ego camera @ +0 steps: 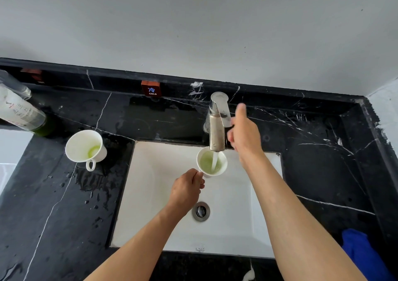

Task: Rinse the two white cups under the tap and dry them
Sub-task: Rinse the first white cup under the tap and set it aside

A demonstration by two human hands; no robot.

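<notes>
Rinsing, first cup. At centre frame the left hand (187, 189) pinches the handle of a white ceramic cup (212, 162), held mouth-up (long axis vertical) over the white rectangular sink (163, 194); water from the brushed-metal tap (218, 121) clouds its green residue. The right hand (244, 134), fingers loosely spread and holding nothing, hovers beside the tap lever. The second white cup (85, 146), left of frame on the black marble counter (53, 216), tilts rearward, handle toward the viewer. Next, likely: tip out, then dry.
</notes>
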